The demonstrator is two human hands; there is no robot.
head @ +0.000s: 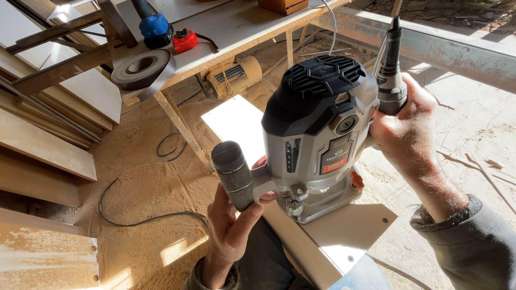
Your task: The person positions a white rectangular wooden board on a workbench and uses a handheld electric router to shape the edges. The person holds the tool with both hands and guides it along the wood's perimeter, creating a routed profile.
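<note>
Both hands are wrapped tight round a plunge router: the left hand (231,228) around the near side handle (234,174), the right hand (406,126) around the far one. The router (317,134) sits base down on a pale board (344,236). I see no groove cut yet. Sawdust covers the floor (145,177); behind, a worktop (226,27) carries a roll of edge banding (142,69).

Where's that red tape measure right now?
In the head view, the red tape measure lies upper left on the workbench, between the blue tool and the roll of edge banding.
</note>
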